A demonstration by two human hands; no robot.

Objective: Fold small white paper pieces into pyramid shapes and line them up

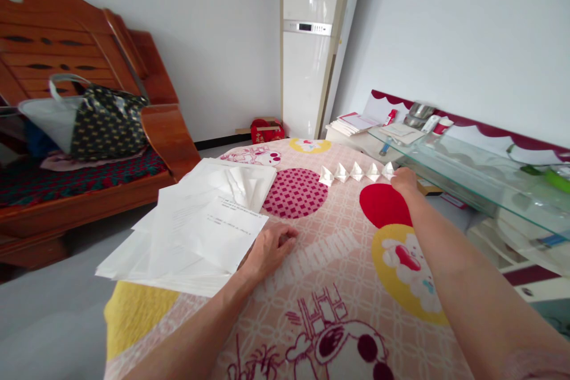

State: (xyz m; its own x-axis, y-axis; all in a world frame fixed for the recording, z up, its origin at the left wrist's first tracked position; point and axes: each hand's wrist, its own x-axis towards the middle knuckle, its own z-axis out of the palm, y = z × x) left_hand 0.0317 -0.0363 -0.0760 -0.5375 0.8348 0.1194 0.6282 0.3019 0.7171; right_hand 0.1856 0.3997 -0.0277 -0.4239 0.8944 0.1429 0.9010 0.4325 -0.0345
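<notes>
My left hand (268, 247) rests on the pink patterned blanket (338, 285), its fingers curled loosely beside the edge of a spread pile of white paper sheets (200, 225). Nothing shows in that hand. My right hand (404, 180) reaches far across the blanket to a row of several small folded white paper pieces (356, 172). Its fingers are closed on the rightmost piece (389, 170), at the end of the row.
A wooden bench (89, 148) with a dotted bag (104, 122) stands at the left. A tall white air conditioner (312, 41) fills the corner. At the right runs a glass shelf (467, 172) with books, a metal bowl and small items.
</notes>
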